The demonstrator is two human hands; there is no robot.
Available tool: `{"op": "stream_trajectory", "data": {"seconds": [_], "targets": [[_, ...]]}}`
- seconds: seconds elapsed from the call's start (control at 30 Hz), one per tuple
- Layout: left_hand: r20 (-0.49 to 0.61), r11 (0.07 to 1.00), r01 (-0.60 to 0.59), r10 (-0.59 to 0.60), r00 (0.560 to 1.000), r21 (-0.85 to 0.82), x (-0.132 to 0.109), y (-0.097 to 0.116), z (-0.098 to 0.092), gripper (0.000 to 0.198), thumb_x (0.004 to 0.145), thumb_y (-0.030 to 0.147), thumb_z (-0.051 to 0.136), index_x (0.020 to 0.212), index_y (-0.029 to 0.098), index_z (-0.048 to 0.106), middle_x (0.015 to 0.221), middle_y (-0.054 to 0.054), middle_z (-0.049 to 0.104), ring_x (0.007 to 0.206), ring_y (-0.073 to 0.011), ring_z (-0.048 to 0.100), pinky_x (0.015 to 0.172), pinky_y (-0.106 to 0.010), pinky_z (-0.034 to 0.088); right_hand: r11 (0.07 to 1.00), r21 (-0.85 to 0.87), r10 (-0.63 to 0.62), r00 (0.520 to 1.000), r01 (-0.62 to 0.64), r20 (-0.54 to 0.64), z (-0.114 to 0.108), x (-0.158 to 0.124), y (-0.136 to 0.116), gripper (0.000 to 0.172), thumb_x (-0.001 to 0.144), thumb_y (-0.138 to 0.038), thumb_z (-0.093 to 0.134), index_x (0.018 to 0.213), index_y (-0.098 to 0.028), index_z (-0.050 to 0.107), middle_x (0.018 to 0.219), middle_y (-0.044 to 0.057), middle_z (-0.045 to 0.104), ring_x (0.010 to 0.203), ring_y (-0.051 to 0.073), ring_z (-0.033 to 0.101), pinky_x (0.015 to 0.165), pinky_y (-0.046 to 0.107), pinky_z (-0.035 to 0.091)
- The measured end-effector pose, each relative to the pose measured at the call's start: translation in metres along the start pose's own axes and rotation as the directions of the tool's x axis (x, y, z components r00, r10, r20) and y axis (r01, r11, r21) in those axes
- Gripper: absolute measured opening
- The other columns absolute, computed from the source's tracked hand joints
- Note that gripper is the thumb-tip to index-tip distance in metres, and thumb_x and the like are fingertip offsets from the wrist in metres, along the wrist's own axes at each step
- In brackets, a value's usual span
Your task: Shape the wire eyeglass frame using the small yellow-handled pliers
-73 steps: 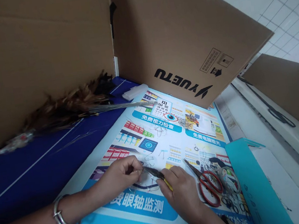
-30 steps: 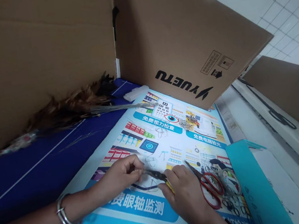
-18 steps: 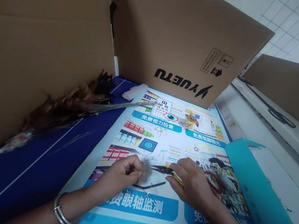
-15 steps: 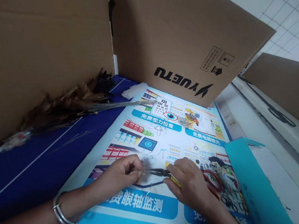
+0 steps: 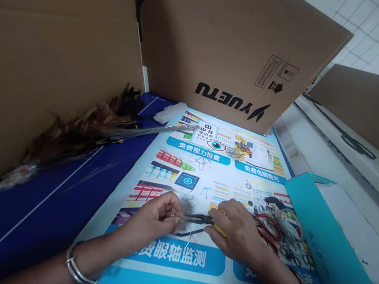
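My right hand [image 5: 235,232] is wrapped round a pair of pliers [image 5: 200,218] with yellow handles and dark, slim jaws. The jaws point left and reach the fingertips of my left hand [image 5: 166,215]. Those fingers are pinched together on what looks like a thin piece of wire, too small to make out fully. Fine wire pieces [image 5: 189,240] lie on the printed sheet [image 5: 169,201] below the hands. Right of my right hand are red-handled scissors [image 5: 269,227], beside a coil of wire [image 5: 292,225] and several small dark rings [image 5: 293,254].
A bundle of long straight wires [image 5: 152,130] and brown feathers [image 5: 82,129] lie at the back left on blue cloth. Cardboard walls [image 5: 217,39] stand behind. A teal box [image 5: 324,231] sits at the right. A small wire pile [image 5: 235,153] lies farther back.
Both hands stay almost in place, with the plier jaws still at my left fingertips. My right hand and the pliers have shifted very slightly left.
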State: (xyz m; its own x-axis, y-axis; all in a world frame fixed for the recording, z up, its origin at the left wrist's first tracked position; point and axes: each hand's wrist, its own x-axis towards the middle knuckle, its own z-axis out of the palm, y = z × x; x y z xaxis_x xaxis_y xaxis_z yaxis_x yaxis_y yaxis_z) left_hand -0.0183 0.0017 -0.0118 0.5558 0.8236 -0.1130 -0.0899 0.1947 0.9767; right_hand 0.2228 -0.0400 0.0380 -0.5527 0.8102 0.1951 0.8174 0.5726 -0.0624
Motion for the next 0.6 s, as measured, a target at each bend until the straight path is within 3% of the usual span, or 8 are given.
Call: {"op": "stream_trajectory", "data": {"seconds": [0.2, 0.6], "targets": [[0.001, 1.000, -0.016, 0.016, 1.000, -0.004, 0.0006, -0.0058, -0.0004, 0.015, 0.078, 0.006, 0.053, 0.080, 0.021, 0.049, 0.066, 0.007, 0.057, 0.059, -0.0098, 0.053, 0.056, -0.023, 0.039, 1.000, 0.002, -0.013, 1.000, 0.013, 0.002, 0.0022, 0.0010, -0.0025, 0.023, 0.096, -0.039, 0.052, 0.100, -0.019, 0.062, 0.090, 0.008, 0.059, 0.084, 0.023, 0.052, 0.072, 0.034, 0.040], [-0.003, 1.000, 0.016, -0.016, 1.000, 0.001, -0.0004, -0.0054, 0.0016, 0.013, 0.079, 0.010, 0.056, 0.080, 0.021, 0.049, 0.064, 0.006, 0.058, 0.058, -0.0110, 0.053, 0.056, -0.024, 0.038, 0.994, -0.108, 0.017, 0.988, -0.001, 0.150, -0.0015, 0.0046, -0.0073, 0.024, 0.090, -0.044, 0.063, 0.088, -0.021, 0.058, 0.086, 0.005, 0.057, 0.079, 0.022, 0.051, 0.064, 0.031, 0.034]]}}
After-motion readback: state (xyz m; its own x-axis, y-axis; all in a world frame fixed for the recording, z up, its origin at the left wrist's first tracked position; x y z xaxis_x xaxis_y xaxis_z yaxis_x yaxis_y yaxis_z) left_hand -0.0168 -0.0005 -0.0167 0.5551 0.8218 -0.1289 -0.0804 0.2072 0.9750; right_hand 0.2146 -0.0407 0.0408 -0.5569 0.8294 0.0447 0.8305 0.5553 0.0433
